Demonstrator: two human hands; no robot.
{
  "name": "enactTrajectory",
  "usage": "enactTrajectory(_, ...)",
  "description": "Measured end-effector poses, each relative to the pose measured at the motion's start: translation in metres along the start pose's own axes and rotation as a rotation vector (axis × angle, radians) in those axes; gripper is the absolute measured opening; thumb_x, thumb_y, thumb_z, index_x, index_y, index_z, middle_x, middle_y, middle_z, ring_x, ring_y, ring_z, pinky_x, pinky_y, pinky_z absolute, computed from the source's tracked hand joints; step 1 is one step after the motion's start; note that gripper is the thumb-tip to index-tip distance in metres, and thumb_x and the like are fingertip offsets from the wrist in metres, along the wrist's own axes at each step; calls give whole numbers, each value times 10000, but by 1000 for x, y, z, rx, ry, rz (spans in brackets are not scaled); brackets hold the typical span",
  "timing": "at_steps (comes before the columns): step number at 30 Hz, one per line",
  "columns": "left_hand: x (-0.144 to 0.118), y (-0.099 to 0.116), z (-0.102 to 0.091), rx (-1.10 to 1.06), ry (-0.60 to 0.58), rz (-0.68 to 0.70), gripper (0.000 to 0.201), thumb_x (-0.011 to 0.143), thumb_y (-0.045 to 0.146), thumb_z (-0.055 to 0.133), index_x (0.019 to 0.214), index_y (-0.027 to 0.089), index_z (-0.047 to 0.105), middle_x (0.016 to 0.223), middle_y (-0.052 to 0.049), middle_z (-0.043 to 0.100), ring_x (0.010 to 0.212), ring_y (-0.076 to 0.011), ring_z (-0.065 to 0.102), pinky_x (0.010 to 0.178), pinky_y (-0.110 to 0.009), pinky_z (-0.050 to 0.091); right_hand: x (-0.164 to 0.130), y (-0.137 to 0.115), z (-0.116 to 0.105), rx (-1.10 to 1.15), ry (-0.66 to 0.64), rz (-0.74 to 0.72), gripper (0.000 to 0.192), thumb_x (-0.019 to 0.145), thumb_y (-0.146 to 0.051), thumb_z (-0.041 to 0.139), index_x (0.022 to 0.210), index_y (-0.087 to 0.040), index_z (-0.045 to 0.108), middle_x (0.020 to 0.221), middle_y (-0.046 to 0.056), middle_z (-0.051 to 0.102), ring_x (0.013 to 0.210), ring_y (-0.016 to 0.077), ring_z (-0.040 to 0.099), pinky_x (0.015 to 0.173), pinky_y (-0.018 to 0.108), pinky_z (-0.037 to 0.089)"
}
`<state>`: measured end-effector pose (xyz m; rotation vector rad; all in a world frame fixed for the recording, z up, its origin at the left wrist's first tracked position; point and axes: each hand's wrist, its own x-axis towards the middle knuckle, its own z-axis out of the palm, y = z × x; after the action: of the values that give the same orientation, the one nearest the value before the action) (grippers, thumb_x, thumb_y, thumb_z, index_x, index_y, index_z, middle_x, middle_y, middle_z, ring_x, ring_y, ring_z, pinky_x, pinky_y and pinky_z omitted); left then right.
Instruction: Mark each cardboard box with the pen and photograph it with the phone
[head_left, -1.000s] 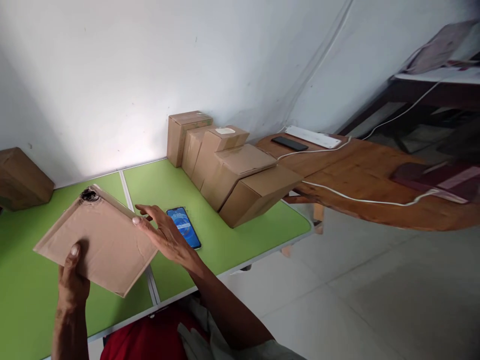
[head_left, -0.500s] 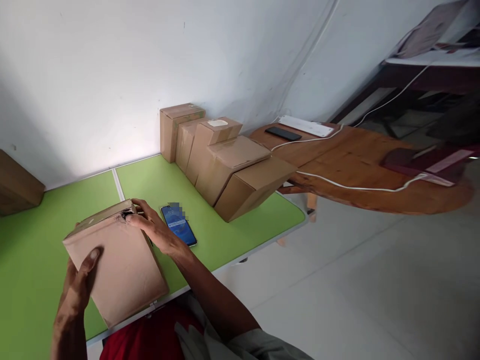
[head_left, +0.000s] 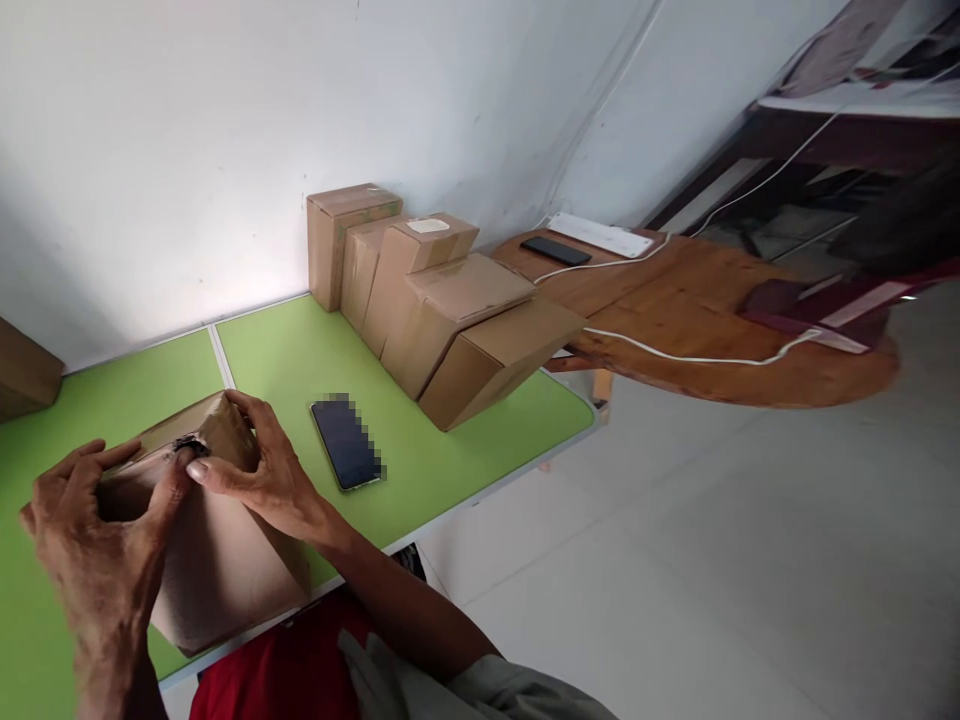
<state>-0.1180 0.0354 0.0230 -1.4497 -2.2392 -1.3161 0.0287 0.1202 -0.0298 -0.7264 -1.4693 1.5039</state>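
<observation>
A brown cardboard box [head_left: 236, 565] rests on the green table in front of me, close to the front edge. Its upper edge has a torn, dark-rimmed hole [head_left: 189, 443] near the corner. My left hand [head_left: 97, 530] grips the box from the left, thumb tip pressed at the tear and fingers reaching over the top. With its fingers round the right corner, my right hand [head_left: 274, 480] holds the box too, its thumb lying beside the left thumb. What lies inside the hole cannot be made out. A phone [head_left: 346, 445] with a dark screen lies right of the box.
Several closed cardboard boxes [head_left: 472, 290] stand in a row on the right of the green table [head_left: 270, 345]. Another box [head_left: 26, 370] sits at the far left. Beyond is a wooden table [head_left: 675, 310] with a black phone [head_left: 555, 250], a white power strip [head_left: 600, 236] and a white cable.
My left hand has moved up from the box's side to the torn edge. My right thumb has shifted beside it. The phone's screen has gone dark, and the view has shifted slightly.
</observation>
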Motion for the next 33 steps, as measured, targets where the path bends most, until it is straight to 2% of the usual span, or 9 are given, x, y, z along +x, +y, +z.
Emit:
enactTrajectory(3,-2,-1,1,67,68,44,485,824,723,772,945,254,761,1014,-124,751,1166,-449,693,1223,-727,394,1,1,9,-60,2,-39,934,883,-570,934,1652,-305,476,1605,123,565,1541,311,531,1344,490,427)
enactTrajectory(7,-5,-3,3,72,79,105,492,861,728,783,988,253,781,1038,-120,772,1120,-415,709,1229,-686,396,6,3,6,-93,-4,-44,908,919,-598,892,1665,-286,477,1607,147,559,1535,332,524,1342,521,414)
enactTrajectory(13,-18,-23,-4,25,6,249,450,944,583,824,1277,282,810,1308,-134,783,1247,-403,697,1205,-620,467,13,15,-40,-31,-172,3,804,1061,-809,594,1674,-296,509,1686,139,568,1573,327,550,1270,498,481)
enactTrajectory(17,-26,-34,-8,-59,39,273,517,914,509,902,1397,362,790,1378,-99,770,1331,-404,683,1208,-592,514,13,25,-61,-587,-47,192,535,1183,-559,550,1521,-153,630,1425,229,754,1327,350,740,1104,483,566)
enactTrajectory(19,-27,-36,-8,-58,41,273,523,920,507,899,1415,388,783,1370,-86,777,1321,-407,688,1200,-605,525,12,31,-58,-887,-113,319,355,1138,-428,665,1353,-151,724,1341,244,802,1274,386,770,1061,495,573)
enactTrajectory(21,-27,-37,-7,-53,30,269,519,932,505,890,1426,389,778,1374,-85,778,1321,-407,686,1201,-620,525,12,39,-50,-986,-188,398,230,1065,-335,759,1222,-167,773,1319,252,820,1266,407,779,1020,485,581)
enactTrajectory(25,-25,-43,-4,-80,30,268,511,922,480,901,1403,349,791,1377,-101,777,1307,-395,690,1195,-613,534,18,56,-40,-924,-180,419,24,956,-182,796,945,-162,789,1202,256,847,1221,401,797,959,434,577)
enactTrajectory(28,-22,-45,-2,-61,17,231,488,912,484,898,1370,343,804,1367,-102,770,1305,-405,690,1199,-613,531,24,61,-48,-811,-139,393,189,883,-123,792,737,-185,689,964,186,847,1031,351,824,855,382,565)
enactTrajectory(33,-16,-36,3,-74,32,170,471,881,623,899,1237,322,828,1263,-114,773,1243,-406,693,1162,-617,532,17,38,-70,-479,-5,276,302,1070,-405,636,825,-246,555,717,1,694,628,163,686,597,269,497)
